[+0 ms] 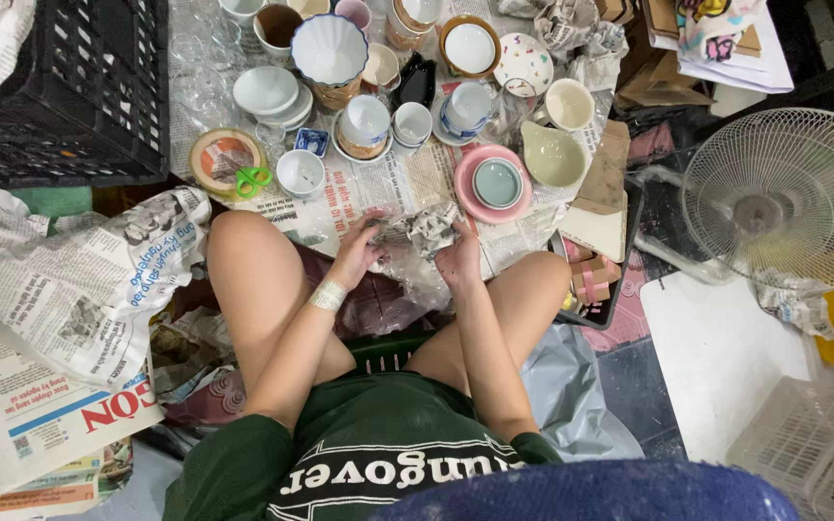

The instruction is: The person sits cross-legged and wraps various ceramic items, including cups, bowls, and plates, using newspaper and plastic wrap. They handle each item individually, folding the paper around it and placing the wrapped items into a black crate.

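The left hand (357, 253) and the right hand (459, 259) both gripped a crumpled newspaper bundle (424, 229), fingers curled around it, just above the person's knees. Just beyond it sat a pink plate (480, 198) holding a pale green bowl (497, 182); green scissors (252, 179) lay to the left.

Crumpled newspaper bundle (424, 230) hides whatever it wraps.

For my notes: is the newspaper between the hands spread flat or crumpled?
Crumpled: the newspaper is bunched into creased folds between the left hand and right hand.
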